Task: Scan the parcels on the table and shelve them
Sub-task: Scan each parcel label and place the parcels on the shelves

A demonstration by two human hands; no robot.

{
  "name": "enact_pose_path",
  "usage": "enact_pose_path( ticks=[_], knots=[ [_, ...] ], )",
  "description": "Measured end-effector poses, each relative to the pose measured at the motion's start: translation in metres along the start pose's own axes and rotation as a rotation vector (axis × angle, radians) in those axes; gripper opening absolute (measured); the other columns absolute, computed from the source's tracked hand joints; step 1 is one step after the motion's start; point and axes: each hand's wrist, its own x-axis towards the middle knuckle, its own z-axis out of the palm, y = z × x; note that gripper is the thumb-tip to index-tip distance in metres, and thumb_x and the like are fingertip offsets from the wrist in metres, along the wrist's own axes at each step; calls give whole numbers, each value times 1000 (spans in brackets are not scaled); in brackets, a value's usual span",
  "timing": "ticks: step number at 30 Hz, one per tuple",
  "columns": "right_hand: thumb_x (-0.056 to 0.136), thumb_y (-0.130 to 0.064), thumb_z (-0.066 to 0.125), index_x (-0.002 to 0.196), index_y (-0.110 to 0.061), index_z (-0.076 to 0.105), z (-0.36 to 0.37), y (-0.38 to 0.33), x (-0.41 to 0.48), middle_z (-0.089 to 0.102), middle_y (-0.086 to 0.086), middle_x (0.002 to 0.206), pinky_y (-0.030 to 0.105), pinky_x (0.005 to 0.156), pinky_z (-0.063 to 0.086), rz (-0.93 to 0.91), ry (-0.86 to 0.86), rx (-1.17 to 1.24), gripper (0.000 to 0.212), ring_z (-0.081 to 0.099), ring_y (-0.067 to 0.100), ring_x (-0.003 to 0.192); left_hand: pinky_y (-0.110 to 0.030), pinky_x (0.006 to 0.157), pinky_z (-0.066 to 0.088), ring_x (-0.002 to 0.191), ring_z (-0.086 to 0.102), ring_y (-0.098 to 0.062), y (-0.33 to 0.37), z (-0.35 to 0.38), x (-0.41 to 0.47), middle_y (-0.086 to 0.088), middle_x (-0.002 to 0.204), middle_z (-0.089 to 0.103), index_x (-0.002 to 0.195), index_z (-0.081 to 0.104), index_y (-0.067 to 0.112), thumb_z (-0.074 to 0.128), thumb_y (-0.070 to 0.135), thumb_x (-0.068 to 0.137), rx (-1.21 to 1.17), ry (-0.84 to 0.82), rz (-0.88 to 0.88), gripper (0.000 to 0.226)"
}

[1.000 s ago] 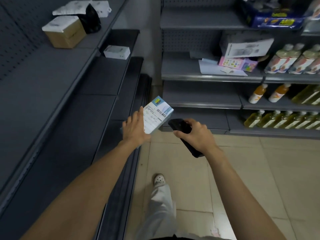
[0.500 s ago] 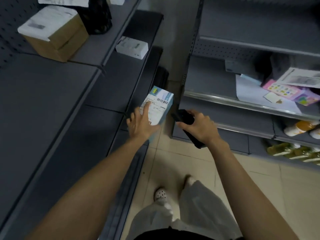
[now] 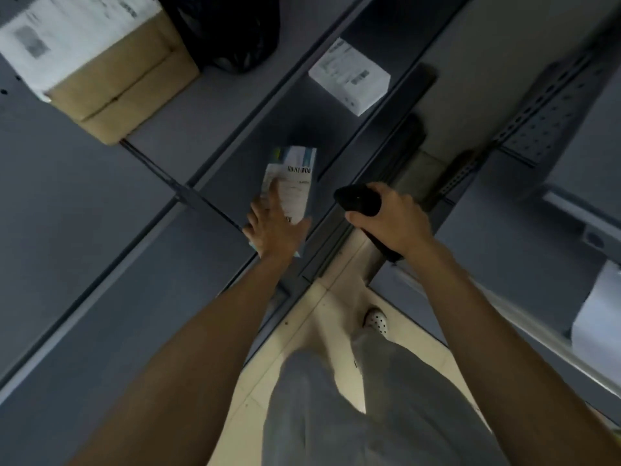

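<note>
My left hand holds a small blue-and-white parcel with a barcode label, over the edge of a grey lower shelf on the left rack. Its fingers lie across the label face. My right hand grips a black handheld scanner, just right of the parcel, over the gap between the racks. The two hands are a short way apart.
A brown cardboard box with a white label and a black bag stand on the upper left shelf. A small white box sits on the lower shelf beyond the parcel. Another grey rack stands at right. My legs are over beige floor tiles.
I have stepped closer to the left rack and the view has tilted down. My left hand has carried the parcel forward over the lower shelf. My right hand keeps the scanner beside it.
</note>
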Motion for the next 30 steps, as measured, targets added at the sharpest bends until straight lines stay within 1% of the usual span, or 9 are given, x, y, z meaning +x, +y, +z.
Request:
enact_pose_path(
  ticks=[3,7,10,13,15,18,20,25,30],
  knots=[
    [86,-53,71,148,-22,44,-11,1,32,61,8,135,25,78,44,2,-20,-23,74,60,26,117,-53,109,26,141,24,-37,29,3,29,-17,158,17,157,6,33,66,67,78,-23,10,-35,104],
    [84,-56,71,145,-23,47,-16,15,65,64,8,130,32,82,52,65,4,-17,73,62,27,113,-54,110,22,145,17,-34,78,12,75,-14,163,7,157,2,34,60,77,75,-83,-13,-98,110],
    [82,-57,71,144,-26,49,-24,25,80,65,8,127,41,87,56,128,37,-12,73,63,29,111,-53,111,20,148,12,-31,121,14,102,-11,165,-1,158,-3,32,57,77,77,-169,-42,-128,110],
    [82,-59,71,145,-23,47,-33,31,89,64,10,128,44,89,56,178,53,2,77,62,30,113,-57,116,16,151,2,-29,153,9,120,-9,165,-10,158,-4,22,56,65,88,-275,-57,-69,101],
    [81,-61,70,148,-23,44,-37,33,91,62,10,134,45,92,54,183,56,17,81,60,30,117,-58,115,18,151,-2,-29,155,12,116,-8,165,-9,158,2,27,57,57,91,-203,-33,99,91],
    [83,-59,70,150,-22,42,-43,33,90,60,11,137,44,93,53,195,70,18,81,59,30,119,-59,108,27,151,0,-31,132,29,96,-7,165,1,155,22,33,61,46,92,-30,21,434,75],
    [83,-57,71,150,-22,42,-45,34,89,60,11,136,43,92,53,206,87,17,81,59,30,119,-59,105,34,151,3,-30,117,39,90,-6,165,9,155,24,31,60,36,94,55,55,540,71],
    [84,-56,70,151,-25,39,-45,38,85,59,10,136,37,89,51,232,90,10,80,58,30,120,-53,112,32,151,-11,-29,131,36,106,-4,166,-4,159,6,29,55,13,96,82,-9,550,81],
    [83,-56,71,152,-26,37,-39,42,75,59,10,138,36,92,50,236,78,15,82,58,29,121,-54,114,26,150,-18,-30,162,26,131,-6,165,-15,159,-2,23,50,-7,94,69,-69,515,88]
  ],
)
